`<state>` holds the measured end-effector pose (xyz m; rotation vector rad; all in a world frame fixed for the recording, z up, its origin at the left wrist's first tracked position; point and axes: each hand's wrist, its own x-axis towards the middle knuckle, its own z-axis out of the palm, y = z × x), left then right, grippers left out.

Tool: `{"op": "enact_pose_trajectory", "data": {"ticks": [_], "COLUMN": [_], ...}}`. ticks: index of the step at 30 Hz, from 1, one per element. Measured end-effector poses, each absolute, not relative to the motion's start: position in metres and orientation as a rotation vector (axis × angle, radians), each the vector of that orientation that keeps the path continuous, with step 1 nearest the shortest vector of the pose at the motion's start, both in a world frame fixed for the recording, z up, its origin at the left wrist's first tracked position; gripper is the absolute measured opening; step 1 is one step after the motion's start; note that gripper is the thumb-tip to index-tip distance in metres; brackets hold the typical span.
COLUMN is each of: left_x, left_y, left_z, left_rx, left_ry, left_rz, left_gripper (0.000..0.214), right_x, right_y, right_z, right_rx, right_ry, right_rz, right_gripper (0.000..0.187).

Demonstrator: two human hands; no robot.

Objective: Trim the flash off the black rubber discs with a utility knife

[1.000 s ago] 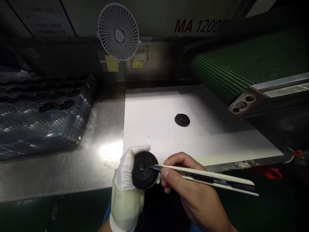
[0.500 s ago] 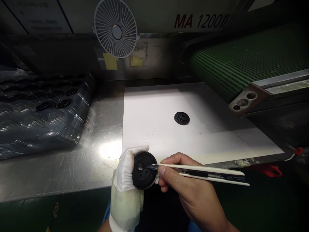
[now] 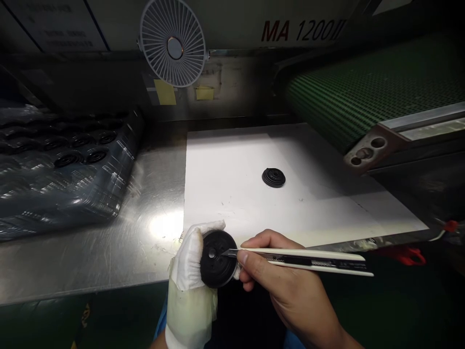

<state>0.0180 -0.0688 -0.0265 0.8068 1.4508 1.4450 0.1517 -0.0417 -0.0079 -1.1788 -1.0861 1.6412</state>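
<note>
My left hand (image 3: 191, 264), in a white glove, grips a round black plastic part (image 3: 214, 271) with a small hole near its middle, its face turned up toward me. Bare, my right hand (image 3: 286, 276) is closed around a white utility knife (image 3: 312, 259). The knife's short blade points left and lies over the face of the black part, near the centre hole; whether it touches the surface I cannot tell. A second black ringed part (image 3: 273, 178) rests on the white sheet (image 3: 225, 160) beyond my hands.
Stacked clear plastic trays (image 3: 101, 189) with several black round parts stand at the left on the metal table (image 3: 152, 184). A white fan (image 3: 174, 48) is at the back. The green conveyor belt (image 3: 348, 102) juts in from the right, and a red object (image 3: 407, 254) hangs below the table edge.
Both hands stay almost in place. The black part in my left hand has shifted slightly down, and the knife's rear end has moved slightly up and left.
</note>
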Motion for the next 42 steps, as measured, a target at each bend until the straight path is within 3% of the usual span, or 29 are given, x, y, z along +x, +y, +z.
{"op": "enact_pose_trajectory", "data": {"ticks": [34,42], "left_x": [0.025,0.028], "left_y": [-0.059,-0.058], "left_z": [-0.017,-0.015], "left_rx": [0.78,0.549], "left_ry": [1.558,1.47], "left_rz": [1.504,1.55], "left_gripper": [0.022,0.027], "right_x": [0.148,0.15], "right_y": [-0.043,-0.04], "right_z": [-0.01,-0.007], "right_rx": [-1.125,-1.175], "right_ry": [-1.029,-1.087], "right_rz": [1.672,1.702], "right_gripper": [0.024,0.024]}}
